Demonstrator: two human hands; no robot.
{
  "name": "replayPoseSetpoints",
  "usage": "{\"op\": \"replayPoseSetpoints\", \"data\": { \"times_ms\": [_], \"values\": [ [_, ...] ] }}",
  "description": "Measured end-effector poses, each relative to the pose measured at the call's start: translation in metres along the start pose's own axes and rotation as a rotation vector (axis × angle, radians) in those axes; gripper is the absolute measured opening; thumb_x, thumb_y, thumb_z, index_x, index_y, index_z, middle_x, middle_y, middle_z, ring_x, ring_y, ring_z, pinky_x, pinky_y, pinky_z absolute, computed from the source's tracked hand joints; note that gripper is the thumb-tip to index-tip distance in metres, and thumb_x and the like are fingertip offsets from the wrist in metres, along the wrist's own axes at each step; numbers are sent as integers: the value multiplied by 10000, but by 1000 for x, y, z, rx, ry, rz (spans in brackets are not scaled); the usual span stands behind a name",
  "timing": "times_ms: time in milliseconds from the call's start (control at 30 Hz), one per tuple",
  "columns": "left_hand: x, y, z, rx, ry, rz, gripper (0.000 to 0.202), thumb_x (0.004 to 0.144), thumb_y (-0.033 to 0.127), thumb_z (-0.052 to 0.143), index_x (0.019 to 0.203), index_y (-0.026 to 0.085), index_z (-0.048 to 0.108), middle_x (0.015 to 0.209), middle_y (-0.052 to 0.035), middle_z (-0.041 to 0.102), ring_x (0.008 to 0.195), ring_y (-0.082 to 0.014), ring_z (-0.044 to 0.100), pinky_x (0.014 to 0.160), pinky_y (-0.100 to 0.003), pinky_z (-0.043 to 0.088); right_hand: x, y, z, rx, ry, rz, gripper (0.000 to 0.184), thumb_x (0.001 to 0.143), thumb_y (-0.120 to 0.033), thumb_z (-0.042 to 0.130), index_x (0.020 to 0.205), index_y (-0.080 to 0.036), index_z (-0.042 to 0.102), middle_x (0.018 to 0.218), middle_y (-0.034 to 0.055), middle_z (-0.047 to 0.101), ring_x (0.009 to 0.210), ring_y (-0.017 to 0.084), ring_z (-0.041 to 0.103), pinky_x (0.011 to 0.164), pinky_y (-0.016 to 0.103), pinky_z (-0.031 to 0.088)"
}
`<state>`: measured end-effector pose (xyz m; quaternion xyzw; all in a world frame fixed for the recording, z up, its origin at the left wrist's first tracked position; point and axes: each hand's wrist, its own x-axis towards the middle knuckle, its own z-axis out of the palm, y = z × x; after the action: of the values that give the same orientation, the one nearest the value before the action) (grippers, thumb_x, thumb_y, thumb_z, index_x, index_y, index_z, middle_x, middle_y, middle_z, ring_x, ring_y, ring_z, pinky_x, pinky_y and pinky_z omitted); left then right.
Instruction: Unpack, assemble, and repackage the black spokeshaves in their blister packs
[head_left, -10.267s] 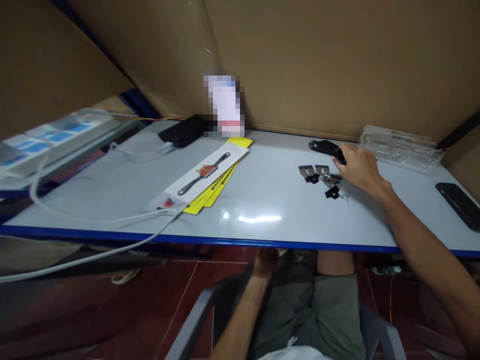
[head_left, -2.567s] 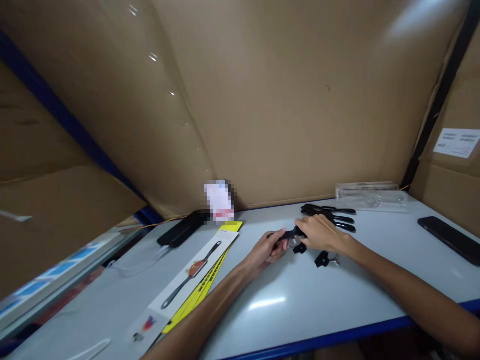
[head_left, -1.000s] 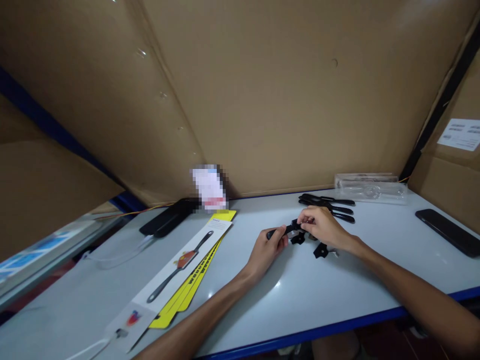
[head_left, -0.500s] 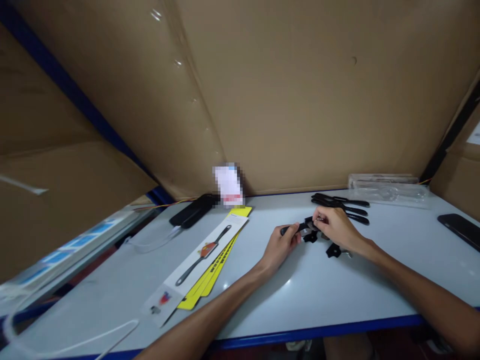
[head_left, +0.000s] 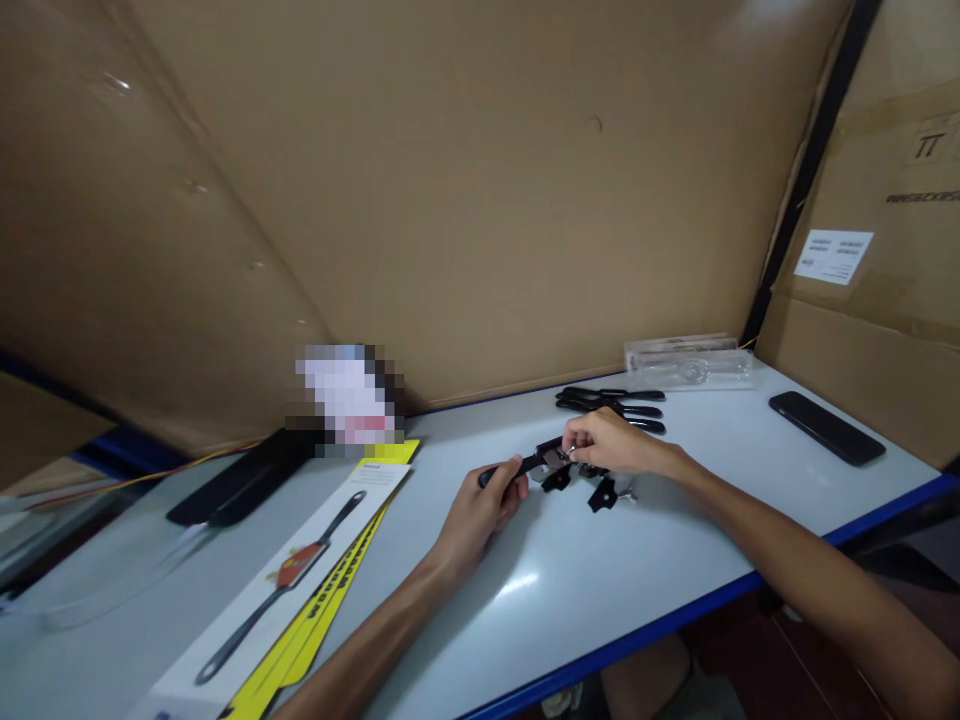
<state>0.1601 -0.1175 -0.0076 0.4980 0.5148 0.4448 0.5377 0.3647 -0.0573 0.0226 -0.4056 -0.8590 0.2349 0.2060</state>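
Observation:
My left hand point(head_left: 484, 505) is closed around one handle of a black spokeshave point(head_left: 532, 463), holding it just over the table. With thumb and fingertips pinched, my right hand point(head_left: 615, 442) grips a small silvery metal part at the spokeshave's middle; the fingers cover most of it. Below the hands lie a black cap plate point(head_left: 602, 496) with a hole and another dark plate point(head_left: 556, 482). A small silvery screw point(head_left: 628, 494) rests beside the first plate. Several more black spokeshaves point(head_left: 637, 411) lie behind my right hand.
Clear plastic packs point(head_left: 690, 365) stand at the back right, and a black phone-like slab point(head_left: 825, 427) lies farther right. Printed cards point(head_left: 285, 590) with yellow ones beneath spread at left. Behind them are a black case point(head_left: 240, 480) and a blurred-out upright object point(head_left: 352, 395). Cardboard walls the back.
The view has swung to the right, so everything sits farther left in the picture. Both hands keep their hold at the spokeshave, with little visible movement against it.

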Motion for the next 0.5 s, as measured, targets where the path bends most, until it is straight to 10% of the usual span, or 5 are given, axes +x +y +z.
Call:
{"op": "replayPoseSetpoints", "data": {
  "times_ms": [500],
  "values": [
    [9,-1,-12,-136,-1,22,449,779,560,666,618,150,581,437,101,280,406,-39,191,402,-194,125,-10,5,-6,-303,43,-37,105,828,-160,628,837,-195,727,758,43,692,706,190,623,607,280,358]
  ]
}}
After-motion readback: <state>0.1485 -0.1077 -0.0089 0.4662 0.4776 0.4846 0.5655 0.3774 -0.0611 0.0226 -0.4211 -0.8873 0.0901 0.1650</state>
